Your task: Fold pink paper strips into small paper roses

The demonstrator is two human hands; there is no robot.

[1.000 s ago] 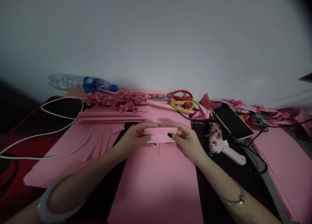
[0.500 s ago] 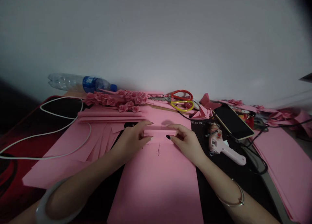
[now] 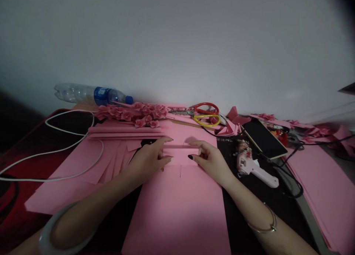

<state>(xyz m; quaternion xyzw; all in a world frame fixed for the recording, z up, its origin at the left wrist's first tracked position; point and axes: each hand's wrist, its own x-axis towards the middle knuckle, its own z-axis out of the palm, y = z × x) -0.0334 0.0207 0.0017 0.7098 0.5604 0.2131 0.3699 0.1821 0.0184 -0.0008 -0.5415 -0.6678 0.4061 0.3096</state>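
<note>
Head view, left hand (image 3: 146,158) and right hand (image 3: 214,159) pinching opposite ends of a small paper piece (image 3: 180,157), pink sheet (image 3: 180,210) beneath (glue gun (image 3: 257,170) beside).

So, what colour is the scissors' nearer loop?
The nearer loop is yellow, in the head view.

a small pink paper piece (image 3: 181,157) is stretching crosswise above a larger pink sheet (image 3: 179,207), its long edges running left to right. it is looking plain and matte, a flat oblong panel facing up — paler than the narrow, darker strip that is running along its far side. its left end is sitting in the left hand (image 3: 151,157), its right end in the right hand (image 3: 213,162) — fingers are hiding parts of both ends. its near edge is looking nearly straight.
</note>
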